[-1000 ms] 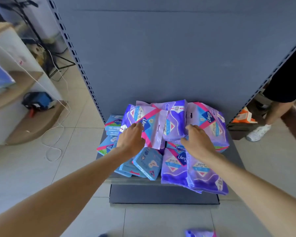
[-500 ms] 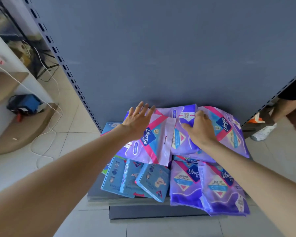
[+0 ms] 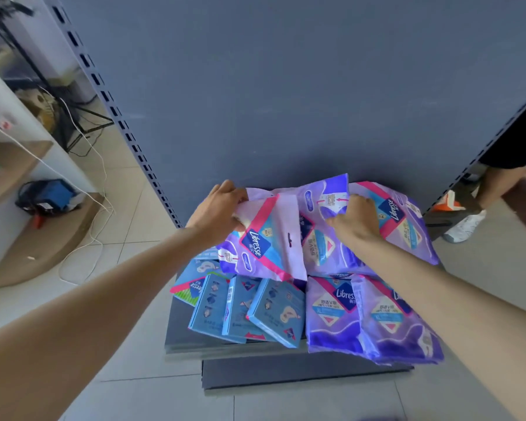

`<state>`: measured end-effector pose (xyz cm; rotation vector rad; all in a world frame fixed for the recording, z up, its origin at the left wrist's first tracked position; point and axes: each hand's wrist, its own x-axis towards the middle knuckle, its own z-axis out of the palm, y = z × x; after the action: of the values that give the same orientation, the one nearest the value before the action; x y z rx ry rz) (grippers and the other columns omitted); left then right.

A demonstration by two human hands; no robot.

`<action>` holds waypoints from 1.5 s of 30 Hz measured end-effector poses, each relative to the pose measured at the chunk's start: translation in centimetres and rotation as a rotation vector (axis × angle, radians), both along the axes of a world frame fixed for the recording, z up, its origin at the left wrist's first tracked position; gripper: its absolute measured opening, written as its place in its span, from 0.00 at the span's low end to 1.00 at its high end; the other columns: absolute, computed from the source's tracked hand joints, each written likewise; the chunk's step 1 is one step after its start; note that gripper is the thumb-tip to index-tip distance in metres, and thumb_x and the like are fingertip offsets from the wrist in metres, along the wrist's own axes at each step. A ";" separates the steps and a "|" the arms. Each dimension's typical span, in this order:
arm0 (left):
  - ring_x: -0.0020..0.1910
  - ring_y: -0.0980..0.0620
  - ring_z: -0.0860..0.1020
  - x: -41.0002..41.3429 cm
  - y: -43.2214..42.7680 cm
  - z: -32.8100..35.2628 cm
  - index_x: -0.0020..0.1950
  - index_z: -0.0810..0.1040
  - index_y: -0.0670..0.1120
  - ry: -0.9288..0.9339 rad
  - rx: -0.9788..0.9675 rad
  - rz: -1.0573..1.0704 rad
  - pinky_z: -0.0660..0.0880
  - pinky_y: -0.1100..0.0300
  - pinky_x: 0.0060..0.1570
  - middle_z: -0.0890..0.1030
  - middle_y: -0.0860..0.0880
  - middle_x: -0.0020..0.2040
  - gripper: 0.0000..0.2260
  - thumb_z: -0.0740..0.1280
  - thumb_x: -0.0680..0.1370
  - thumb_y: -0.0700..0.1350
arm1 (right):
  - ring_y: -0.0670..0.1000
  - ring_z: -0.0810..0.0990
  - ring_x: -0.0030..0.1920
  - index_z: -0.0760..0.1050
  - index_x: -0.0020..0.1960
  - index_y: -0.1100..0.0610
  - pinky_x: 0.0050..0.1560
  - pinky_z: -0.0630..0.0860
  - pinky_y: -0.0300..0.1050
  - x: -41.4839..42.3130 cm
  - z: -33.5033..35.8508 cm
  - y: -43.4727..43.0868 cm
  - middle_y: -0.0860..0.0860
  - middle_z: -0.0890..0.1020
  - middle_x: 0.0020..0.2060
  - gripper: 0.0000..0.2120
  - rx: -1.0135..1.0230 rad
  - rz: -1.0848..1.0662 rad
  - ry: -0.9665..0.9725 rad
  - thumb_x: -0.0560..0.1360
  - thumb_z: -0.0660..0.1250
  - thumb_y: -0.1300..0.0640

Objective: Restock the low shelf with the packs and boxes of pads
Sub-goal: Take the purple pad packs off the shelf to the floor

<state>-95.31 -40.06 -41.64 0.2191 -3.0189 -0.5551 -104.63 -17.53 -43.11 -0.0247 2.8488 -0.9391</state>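
Fingers (image 3: 225, 189) of left hand (image 3: 217, 212) and right hand (image 3: 355, 221) pinch upper packs (image 3: 264, 247).

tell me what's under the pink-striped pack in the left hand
Three blue boxes stick out from under the pink-striped pack, leaning side by side on the shelf, with a green-edged pack further left. Their far ends are covered, as is anything behind them.

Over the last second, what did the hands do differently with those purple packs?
The left hand, open with fingers spread half a second ago, now grips the top edge of the left pack. The right hand kept holding the middle pack; the blue boxes and front packs lie as before.
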 end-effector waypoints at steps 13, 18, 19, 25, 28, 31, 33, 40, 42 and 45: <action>0.24 0.60 0.77 9.4 13.0 2.8 0.43 0.77 0.38 0.093 1.267 0.367 0.71 0.69 0.26 0.80 0.54 0.26 0.05 0.71 0.71 0.33 | 0.57 0.78 0.40 0.75 0.42 0.58 0.39 0.76 0.47 10.6 5.6 10.1 0.59 0.81 0.43 0.07 -1.085 -0.494 -0.166 0.70 0.68 0.69; 0.28 0.56 0.81 9.6 19.4 1.7 0.46 0.76 0.36 0.037 1.414 0.372 0.76 0.66 0.29 0.82 0.51 0.30 0.02 0.66 0.75 0.32 | 0.50 0.82 0.32 0.75 0.57 0.59 0.29 0.80 0.42 13.9 4.9 15.5 0.57 0.81 0.45 0.13 -1.352 -0.641 -0.184 0.75 0.62 0.71; 0.29 0.55 0.81 9.7 20.4 1.7 0.46 0.76 0.36 0.022 1.448 0.372 0.77 0.64 0.29 0.82 0.51 0.30 0.02 0.65 0.75 0.31 | 0.49 0.83 0.31 0.74 0.60 0.60 0.29 0.80 0.42 14.3 4.7 16.9 0.56 0.82 0.46 0.17 -1.388 -0.638 -0.200 0.74 0.63 0.72; 0.29 0.58 0.81 9.7 25.1 0.9 0.44 0.76 0.41 -0.135 1.683 0.314 0.78 0.64 0.29 0.82 0.52 0.30 0.07 0.60 0.79 0.34 | 0.47 0.83 0.32 0.76 0.53 0.56 0.33 0.81 0.42 17.3 5.0 23.9 0.49 0.85 0.35 0.20 -1.556 -0.520 -0.251 0.71 0.59 0.77; 0.30 0.56 0.82 9.5 27.4 0.9 0.44 0.77 0.40 -0.178 1.659 0.249 0.79 0.63 0.32 0.83 0.50 0.32 0.07 0.61 0.78 0.33 | 0.46 0.81 0.28 0.76 0.46 0.58 0.30 0.79 0.39 18.9 4.7 25.9 0.50 0.83 0.32 0.16 -1.605 -0.509 -0.277 0.72 0.56 0.75; 0.36 0.51 0.83 9.4 29.5 1.0 0.52 0.76 0.36 -0.237 1.614 0.193 0.82 0.58 0.38 0.84 0.45 0.41 0.06 0.62 0.78 0.34 | 0.49 0.80 0.32 0.74 0.44 0.56 0.31 0.74 0.37 20.3 4.1 27.6 0.53 0.81 0.36 0.12 -1.590 -0.496 -0.281 0.67 0.61 0.70; 0.42 0.47 0.82 9.3 30.6 0.7 0.57 0.75 0.36 -0.279 1.573 0.189 0.80 0.52 0.46 0.82 0.41 0.49 0.09 0.64 0.77 0.36 | 0.51 0.77 0.33 0.73 0.39 0.55 0.31 0.70 0.38 21.1 4.1 29.3 0.54 0.76 0.36 0.09 -1.630 -0.487 -0.299 0.60 0.69 0.58; 0.51 0.40 0.80 10.5 35.6 -1.3 0.64 0.71 0.37 -0.418 1.417 0.136 0.78 0.47 0.53 0.80 0.37 0.59 0.16 0.66 0.77 0.38 | 0.52 0.84 0.41 0.73 0.52 0.59 0.36 0.78 0.44 23.9 4.8 35.9 0.56 0.84 0.45 0.30 -0.993 -0.419 -0.254 0.58 0.80 0.45; 0.51 0.41 0.80 11.2 37.9 -2.1 0.64 0.72 0.38 -0.465 1.382 0.083 0.79 0.50 0.50 0.80 0.39 0.58 0.16 0.66 0.77 0.38 | 0.49 0.85 0.40 0.69 0.56 0.52 0.31 0.79 0.43 25.8 3.6 37.7 0.52 0.84 0.47 0.30 -0.908 -0.433 -0.257 0.61 0.81 0.57; 0.46 0.46 0.83 12.3 40.9 -4.3 0.61 0.73 0.39 -0.549 1.285 0.054 0.81 0.51 0.47 0.83 0.42 0.54 0.15 0.69 0.75 0.37 | 0.47 0.85 0.40 0.73 0.53 0.53 0.31 0.78 0.39 28.9 0.5 40.1 0.50 0.85 0.44 0.28 -0.848 -0.473 -0.238 0.56 0.80 0.56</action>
<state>-83.06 0.82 -45.99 0.5459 -2.4714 -2.6567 -75.69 22.60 -42.65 0.6359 2.0688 -2.0032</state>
